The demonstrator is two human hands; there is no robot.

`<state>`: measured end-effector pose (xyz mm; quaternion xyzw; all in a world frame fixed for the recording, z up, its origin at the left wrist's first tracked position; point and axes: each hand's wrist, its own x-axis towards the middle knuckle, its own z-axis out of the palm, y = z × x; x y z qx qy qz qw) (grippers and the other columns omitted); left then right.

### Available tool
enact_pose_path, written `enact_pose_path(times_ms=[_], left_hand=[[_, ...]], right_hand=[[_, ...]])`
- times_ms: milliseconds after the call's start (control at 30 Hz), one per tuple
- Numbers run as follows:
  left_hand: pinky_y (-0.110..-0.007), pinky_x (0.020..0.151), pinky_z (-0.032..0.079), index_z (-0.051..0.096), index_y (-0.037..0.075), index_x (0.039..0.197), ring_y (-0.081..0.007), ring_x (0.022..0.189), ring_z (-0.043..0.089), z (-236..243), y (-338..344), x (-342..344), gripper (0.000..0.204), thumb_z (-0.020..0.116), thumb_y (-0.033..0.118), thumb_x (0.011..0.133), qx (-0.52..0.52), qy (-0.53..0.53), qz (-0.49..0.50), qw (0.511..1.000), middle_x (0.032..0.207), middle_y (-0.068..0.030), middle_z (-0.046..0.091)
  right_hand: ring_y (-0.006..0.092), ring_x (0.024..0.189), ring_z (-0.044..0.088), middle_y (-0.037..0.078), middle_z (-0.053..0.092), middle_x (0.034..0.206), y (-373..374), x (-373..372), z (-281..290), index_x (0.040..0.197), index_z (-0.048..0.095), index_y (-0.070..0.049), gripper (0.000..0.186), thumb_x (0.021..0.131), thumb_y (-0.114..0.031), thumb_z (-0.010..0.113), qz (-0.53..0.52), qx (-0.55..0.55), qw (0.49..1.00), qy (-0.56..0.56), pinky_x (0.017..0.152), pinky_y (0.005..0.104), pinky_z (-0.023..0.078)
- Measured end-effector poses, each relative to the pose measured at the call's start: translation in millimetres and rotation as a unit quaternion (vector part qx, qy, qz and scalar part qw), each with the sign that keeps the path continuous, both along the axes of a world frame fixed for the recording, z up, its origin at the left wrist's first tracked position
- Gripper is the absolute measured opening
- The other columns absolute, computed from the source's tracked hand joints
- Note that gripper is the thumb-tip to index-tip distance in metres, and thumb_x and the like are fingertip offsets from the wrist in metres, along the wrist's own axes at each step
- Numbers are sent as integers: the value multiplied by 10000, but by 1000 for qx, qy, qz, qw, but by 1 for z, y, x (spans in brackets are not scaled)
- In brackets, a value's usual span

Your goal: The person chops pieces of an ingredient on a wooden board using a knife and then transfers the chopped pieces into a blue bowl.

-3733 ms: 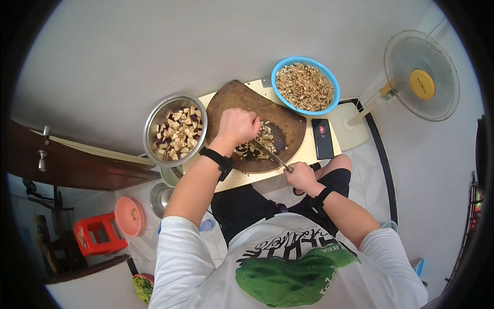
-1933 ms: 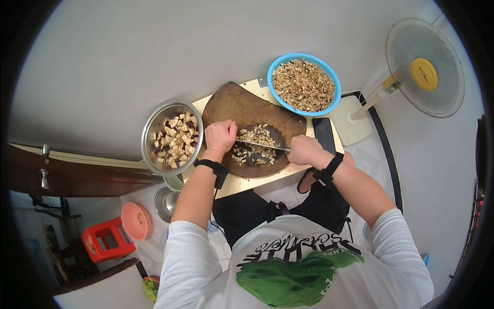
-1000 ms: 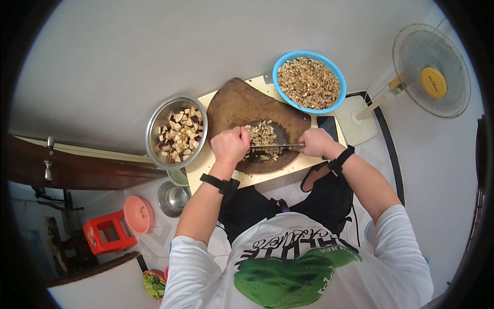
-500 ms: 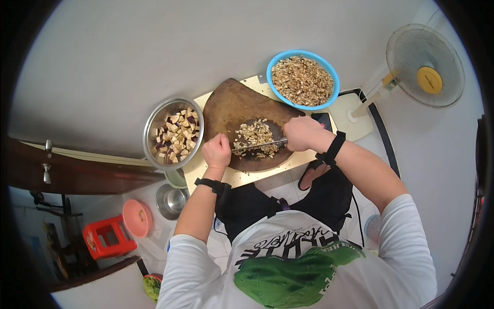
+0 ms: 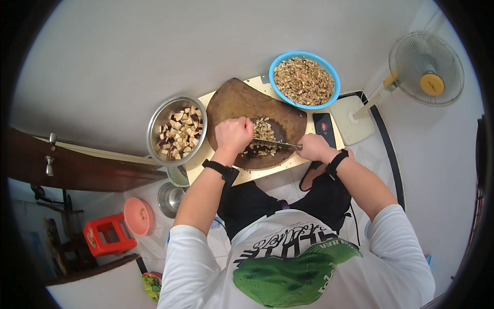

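My left hand is closed at the far end of a long knife, whose handle my right hand grips. The blade lies across a small heap of finely chopped pale-brown pieces on a worn wooden chopping board. A steel bowl of cubed purple-skinned eggplant stands left of the board, beside my left hand. At the back right is a blue basin full of chopped pieces. A dark phone lies right of the board, just beyond my right hand.
The board rests on a pale low table against the wall. A standing fan is at the right, a dark wooden cabinet at the left. A red stool, pink basin and steel basin sit on the floor, near my legs.
Since half a second ago my left hand has risen up the board and rightward, while my right hand moved down and right, tilting the knife the other way. More of the phone shows.
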<state>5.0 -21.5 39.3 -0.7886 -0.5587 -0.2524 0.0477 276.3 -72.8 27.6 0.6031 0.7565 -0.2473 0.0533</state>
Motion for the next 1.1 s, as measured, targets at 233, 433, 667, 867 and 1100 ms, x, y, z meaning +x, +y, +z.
enact_pose_path(times_ms=[233, 433, 667, 867, 1100], left_hand=[[-472, 571, 537, 693, 98, 673, -337, 599, 672, -6, 7, -6, 303, 573, 275, 889, -19, 1, -5, 1000, 638, -145, 670], [-484, 611, 528, 667, 92, 687, -366, 652, 664, -52, 11, -36, 306, 555, 277, 905, -38, -90, 19, 995, 676, -153, 666], [-499, 597, 484, 635, 65, 685, -406, 656, 633, -65, 13, -52, 323, 541, 266, 922, -48, -210, 9, 976, 685, -181, 640], [-493, 598, 499, 643, 71, 679, -398, 657, 642, -60, 8, -37, 325, 549, 279, 911, -35, -166, 48, 984, 695, -173, 655], [-464, 543, 534, 695, 97, 652, -332, 563, 663, -5, 10, 1, 321, 578, 282, 886, 2, -23, 37, 999, 604, -135, 658]], right_hand=[[409, 860, 696, 220, 715, 861, -1, -5, 4, 888, 776, -87, 244, 804, -257, 622, -13, -5, 1000, 10, 782, 482, 562], [380, 882, 725, 226, 733, 893, 1, -36, 41, 881, 760, 10, 254, 751, -171, 638, -15, -9, 997, -78, 802, 463, 579], [375, 891, 727, 219, 737, 930, 16, -52, 89, 891, 767, -12, 243, 733, -149, 643, 34, -6, 994, -100, 799, 442, 583], [385, 929, 711, 233, 729, 942, 37, -30, 63, 906, 769, -24, 258, 764, -195, 636, 55, -39, 992, -107, 826, 458, 570], [396, 867, 693, 195, 723, 862, 34, 5, 3, 872, 786, -116, 236, 781, -302, 673, 9, -15, 999, -26, 789, 485, 557]])
